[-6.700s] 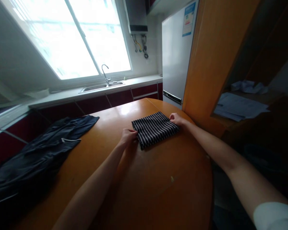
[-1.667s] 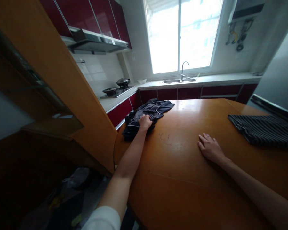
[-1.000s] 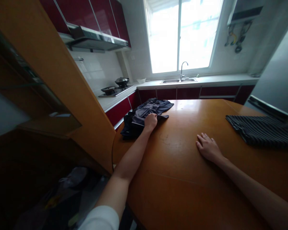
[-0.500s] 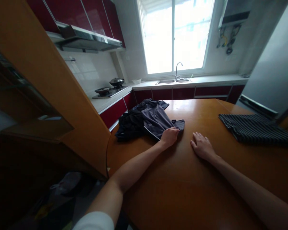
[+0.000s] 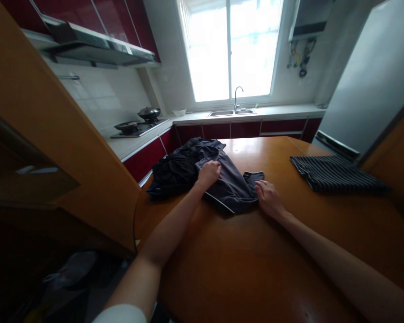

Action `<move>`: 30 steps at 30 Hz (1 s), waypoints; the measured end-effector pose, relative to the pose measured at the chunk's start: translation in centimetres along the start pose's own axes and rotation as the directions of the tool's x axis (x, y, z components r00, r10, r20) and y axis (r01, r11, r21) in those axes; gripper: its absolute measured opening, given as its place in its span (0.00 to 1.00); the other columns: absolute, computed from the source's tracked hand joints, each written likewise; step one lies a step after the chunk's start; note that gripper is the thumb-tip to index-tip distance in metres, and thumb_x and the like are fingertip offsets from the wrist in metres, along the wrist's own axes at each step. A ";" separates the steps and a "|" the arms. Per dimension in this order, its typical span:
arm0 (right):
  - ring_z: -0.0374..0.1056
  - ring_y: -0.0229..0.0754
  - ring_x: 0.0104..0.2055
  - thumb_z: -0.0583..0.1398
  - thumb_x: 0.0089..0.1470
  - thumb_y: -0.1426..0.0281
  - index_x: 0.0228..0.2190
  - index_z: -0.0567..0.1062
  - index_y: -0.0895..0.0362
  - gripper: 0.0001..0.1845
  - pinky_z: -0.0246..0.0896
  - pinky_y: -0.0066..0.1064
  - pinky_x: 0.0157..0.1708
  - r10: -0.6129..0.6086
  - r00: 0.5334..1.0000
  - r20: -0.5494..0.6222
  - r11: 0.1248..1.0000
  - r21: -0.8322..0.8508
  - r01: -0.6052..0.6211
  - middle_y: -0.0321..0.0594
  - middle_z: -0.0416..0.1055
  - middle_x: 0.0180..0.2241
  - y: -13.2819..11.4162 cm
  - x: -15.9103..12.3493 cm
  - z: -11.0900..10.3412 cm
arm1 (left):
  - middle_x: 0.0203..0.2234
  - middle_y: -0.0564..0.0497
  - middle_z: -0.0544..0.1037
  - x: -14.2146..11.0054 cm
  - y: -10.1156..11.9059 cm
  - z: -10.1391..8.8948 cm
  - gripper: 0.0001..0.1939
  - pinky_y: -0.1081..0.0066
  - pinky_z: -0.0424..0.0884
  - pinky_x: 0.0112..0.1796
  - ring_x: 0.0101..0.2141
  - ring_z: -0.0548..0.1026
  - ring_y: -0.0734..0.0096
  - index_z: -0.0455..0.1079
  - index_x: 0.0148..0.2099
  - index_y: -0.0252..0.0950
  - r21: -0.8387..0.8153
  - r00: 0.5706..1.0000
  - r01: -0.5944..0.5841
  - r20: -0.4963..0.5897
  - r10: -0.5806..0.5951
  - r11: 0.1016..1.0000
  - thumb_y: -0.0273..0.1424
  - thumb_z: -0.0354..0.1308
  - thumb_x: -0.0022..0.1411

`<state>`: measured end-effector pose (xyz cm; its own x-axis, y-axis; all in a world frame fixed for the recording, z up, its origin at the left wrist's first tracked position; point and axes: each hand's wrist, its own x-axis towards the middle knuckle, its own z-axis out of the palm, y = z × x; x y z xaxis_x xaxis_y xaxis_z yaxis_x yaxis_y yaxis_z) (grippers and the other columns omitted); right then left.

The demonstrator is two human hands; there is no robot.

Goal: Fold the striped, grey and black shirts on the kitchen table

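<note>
A crumpled dark grey garment (image 5: 230, 186) with thin white piping lies on the orange wooden table (image 5: 289, 233), spread out from a darker heap (image 5: 171, 172) at the table's left edge. My left hand (image 5: 208, 172) rests on top of the garment with its fingers curled into the cloth. My right hand (image 5: 268, 197) lies at the garment's right edge, fingers on the fabric near its hem. A folded black-and-white striped cloth (image 5: 333, 178) lies flat at the table's far right.
A tall orange cabinet panel (image 5: 54, 134) rises at the left beside the table. Behind are a kitchen counter with a sink (image 5: 230, 112) under a bright window, a stove with pans (image 5: 138, 123), and a silver fridge (image 5: 363, 89) at the right.
My left hand dragged the grey garment toward the table's middle, then went back onto its top. My right hand moved from the bare table to the garment's right edge. The camera turned right.
</note>
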<state>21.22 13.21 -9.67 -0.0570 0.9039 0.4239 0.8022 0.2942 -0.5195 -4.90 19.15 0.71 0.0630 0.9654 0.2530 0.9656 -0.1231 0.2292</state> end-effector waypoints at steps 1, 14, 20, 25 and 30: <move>0.63 0.53 0.59 0.45 0.69 0.56 0.54 0.74 0.57 0.28 0.58 0.45 0.59 0.019 1.000 0.010 0.999 -0.025 -0.019 0.51 0.70 0.56 -0.2 -0.1 -0.1 | 0.53 0.42 0.77 0.7 -1.7 -0.5 0.16 0.66 0.68 0.53 0.53 0.74 0.57 0.74 0.56 0.39 0.039 0.996 0.090 -0.010 -0.090 0.995 0.36 0.53 0.71; 0.66 0.53 0.60 0.55 0.65 0.58 0.56 0.75 0.58 0.24 0.58 0.47 0.62 -0.259 0.939 0.228 0.948 0.245 0.202 0.51 0.72 0.57 -2.9 -1.3 -0.5 | 0.57 0.41 0.76 3.8 -7.3 3.0 0.33 0.73 0.68 0.54 0.56 0.75 0.61 0.65 0.66 0.35 -0.101 0.977 0.208 0.064 -0.202 0.973 0.34 0.66 0.60; 0.67 0.52 0.61 0.56 0.65 0.55 0.57 0.75 0.55 0.25 0.59 0.48 0.63 -0.473 0.801 0.368 0.775 0.606 0.180 0.45 0.72 0.59 -6.2 -3.3 -0.4 | 0.58 0.44 0.75 3.7 -6.2 1.5 0.29 0.72 0.66 0.58 0.58 0.73 0.63 0.69 0.64 0.32 -0.192 0.982 0.157 -0.074 -0.174 0.969 0.18 0.56 0.60; 0.75 0.45 0.34 0.54 0.63 0.49 0.40 0.81 0.57 0.27 0.72 0.38 0.37 -0.101 0.987 0.126 0.702 0.712 -0.019 0.43 0.80 0.33 -5.1 -1.1 -0.6 | 0.62 0.46 0.71 1.2 0.0 0.1 0.29 0.66 0.63 0.62 0.61 0.69 0.60 0.66 0.67 0.34 -0.242 0.958 -0.212 -0.240 0.153 0.947 0.18 0.48 0.65; 0.76 0.48 0.40 0.51 0.60 0.44 0.55 0.71 0.57 0.36 0.72 0.37 0.37 0.279 0.960 -0.035 0.671 0.722 -0.169 0.48 0.77 0.46 -0.6 1.6 -2.4 | 0.66 0.42 0.65 -5.8 7.8 1.6 0.33 0.59 0.58 0.65 0.65 0.63 0.59 0.62 0.69 0.36 -0.343 0.645 -0.728 -0.053 0.762 0.593 0.15 0.49 0.63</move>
<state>22.07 13.76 -6.90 0.1905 0.9386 0.2877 0.1183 0.2690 -0.9559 2.67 12.96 -0.44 0.7633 0.5171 0.3874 0.4403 -0.8551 0.2739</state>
